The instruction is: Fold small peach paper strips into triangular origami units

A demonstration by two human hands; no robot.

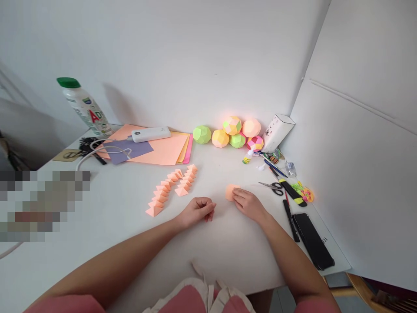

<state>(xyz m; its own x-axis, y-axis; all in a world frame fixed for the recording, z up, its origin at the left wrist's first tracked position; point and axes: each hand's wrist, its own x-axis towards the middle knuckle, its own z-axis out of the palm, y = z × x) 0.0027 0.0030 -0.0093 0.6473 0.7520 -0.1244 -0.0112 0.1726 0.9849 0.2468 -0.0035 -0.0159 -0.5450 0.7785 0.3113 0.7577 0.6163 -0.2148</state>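
My right hand (248, 203) has its fingers together over the right side of a small peach paper piece (230, 191) on the table; its thumb is hidden. My left hand (198, 211) rests on the table to the left, fingers curled in with the thumb against them, and nothing shows in it. Beyond my left hand lie two rows of folded peach paper units, a longer row (160, 192) and a shorter row (186, 181). Each unit looks like a small pointed pyramid.
Several faceted paper balls (220, 138) sit along the wall, near a glue bottle (248, 157). To the right lie scissors (276, 186), a cutter (293, 193) and a black phone (313, 241). Coloured sheets (163, 153) hold a white power bank (151, 134); a bottle (85, 106) stands far left.
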